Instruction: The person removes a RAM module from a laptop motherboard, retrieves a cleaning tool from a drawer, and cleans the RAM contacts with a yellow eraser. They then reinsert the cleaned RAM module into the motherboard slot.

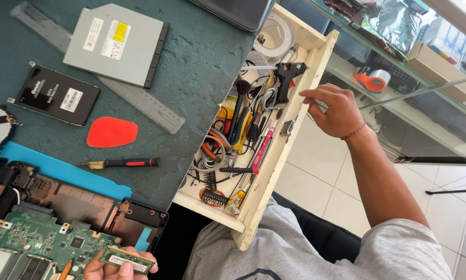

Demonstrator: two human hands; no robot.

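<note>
Pinched between thumb and fingers of the left hand, bottom of frame, is a green memory stick, clear of the board.

Stick looks already pulled, held just right of the green laptop board at lower left; the optical drive and black drive lie loose upper left. Further right, the right hand rests loosely curled, holding nothing, on the open tool drawer's edge.
</note>
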